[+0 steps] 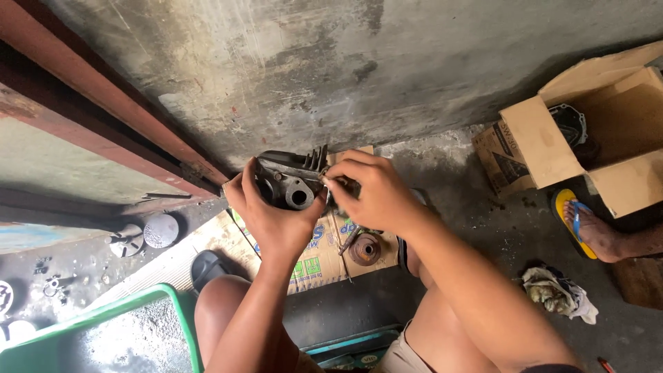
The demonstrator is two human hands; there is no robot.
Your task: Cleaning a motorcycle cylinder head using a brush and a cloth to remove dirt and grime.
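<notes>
Nearest the camera are the person's bare knees and, at the lower left, the rim of a green tub [181, 314] with a wet grey bottom. Above the knees the left hand [273, 214] is wrapped around a dark finned engine part [290, 178], held up off the floor in front of the wall. The right hand [369, 193] has its fingertips pinched together on something small at the part's right edge; what it is cannot be made out.

Judging by this, the work on the part is under way: it is already off its machine, and a rusty round piece [364, 249] lies loose on flattened cardboard [318, 259] below.

Farther out, two metal discs [145, 235] sit on the floor at left, a dirty rag [558, 293] at right. Beyond that, another person's foot in a yellow sandal [580, 224] rests beside an open cardboard box [601, 131]. Nothing blocks the hands.
</notes>
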